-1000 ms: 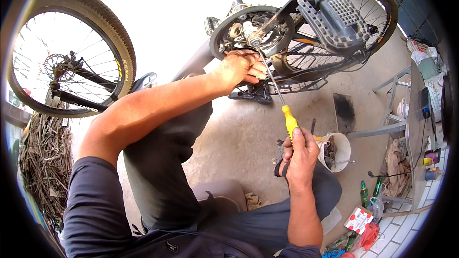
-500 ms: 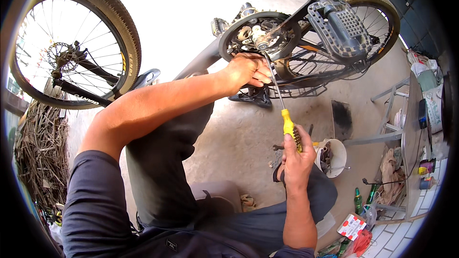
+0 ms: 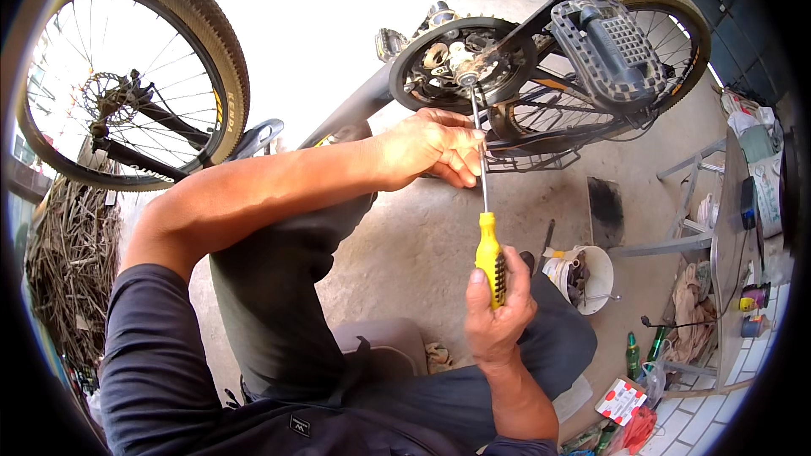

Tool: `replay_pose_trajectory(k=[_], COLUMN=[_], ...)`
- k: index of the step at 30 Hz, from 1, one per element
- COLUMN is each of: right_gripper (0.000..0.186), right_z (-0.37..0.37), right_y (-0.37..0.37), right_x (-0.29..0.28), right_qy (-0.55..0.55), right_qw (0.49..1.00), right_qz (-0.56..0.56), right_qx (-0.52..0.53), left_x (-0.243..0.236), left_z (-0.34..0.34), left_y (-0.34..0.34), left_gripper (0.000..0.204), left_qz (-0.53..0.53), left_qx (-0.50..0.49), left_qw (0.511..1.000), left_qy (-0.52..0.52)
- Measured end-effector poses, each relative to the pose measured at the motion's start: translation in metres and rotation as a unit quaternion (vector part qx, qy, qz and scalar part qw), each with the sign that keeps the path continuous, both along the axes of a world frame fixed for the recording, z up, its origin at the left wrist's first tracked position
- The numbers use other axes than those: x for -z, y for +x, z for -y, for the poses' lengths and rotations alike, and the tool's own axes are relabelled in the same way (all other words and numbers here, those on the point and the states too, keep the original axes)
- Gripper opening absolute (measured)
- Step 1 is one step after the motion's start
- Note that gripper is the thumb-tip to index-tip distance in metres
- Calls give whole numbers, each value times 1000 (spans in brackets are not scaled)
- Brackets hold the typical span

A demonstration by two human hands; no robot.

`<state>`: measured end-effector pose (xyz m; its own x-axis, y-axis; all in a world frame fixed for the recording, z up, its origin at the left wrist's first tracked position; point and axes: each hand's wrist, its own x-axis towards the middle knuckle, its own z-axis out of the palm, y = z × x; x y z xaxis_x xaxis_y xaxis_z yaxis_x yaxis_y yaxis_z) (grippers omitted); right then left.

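Note:
In my right hand [image 3: 500, 314] is a long screwdriver [image 3: 489, 241] with a yellow and black handle. Its metal shaft points away from me, and the tip reaches the middle of the crank [image 3: 467, 78] on an upside-down bicycle. My left hand [image 3: 429, 150] pinches the shaft partway along, just below the chainring [image 3: 412, 91]; its fingertips are partly hidden. A broad black pedal [image 3: 610, 52] stands up on the crank arm to the right of the chainring.
The front wheel [image 3: 226, 110] rises at the left, the rear wheel [image 3: 688, 13] at the far right. A white bucket [image 3: 600, 279] with tools stands beside my right leg. A metal-legged table [image 3: 728, 245], bottles [image 3: 633, 356] and bags lie right; a stick pile [image 3: 72, 262] lies left.
My right hand has come nearer and left with the screwdriver, whose shaft now runs straighter toward the crank's middle. My left hand has shifted down from the chainring onto the shaft.

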<state>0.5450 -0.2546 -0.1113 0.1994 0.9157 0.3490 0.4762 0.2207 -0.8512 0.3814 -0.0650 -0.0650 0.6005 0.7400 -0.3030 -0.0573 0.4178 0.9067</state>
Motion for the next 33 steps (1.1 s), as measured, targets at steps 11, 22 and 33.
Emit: replay_pose_trajectory(k=[11, 22, 33], right_gripper=[44, 40, 43], right_z=[-14, -26, -27], right_y=[-28, -59, -63], right_x=[-10, -37, -32], right_qy=[-95, -185, -139], right_qw=[974, 868, 910], right_qz=[-172, -418, -348], right_qx=[-110, -193, -176], left_x=[-26, -33, -32], left_z=[1, -12, -5], left_y=[-4, -12, -12], left_gripper=[24, 18, 25], left_qz=[-27, -97, -107], left_qx=[-43, -92, -87], left_qw=[997, 987, 978], left_qy=[62, 88, 154])
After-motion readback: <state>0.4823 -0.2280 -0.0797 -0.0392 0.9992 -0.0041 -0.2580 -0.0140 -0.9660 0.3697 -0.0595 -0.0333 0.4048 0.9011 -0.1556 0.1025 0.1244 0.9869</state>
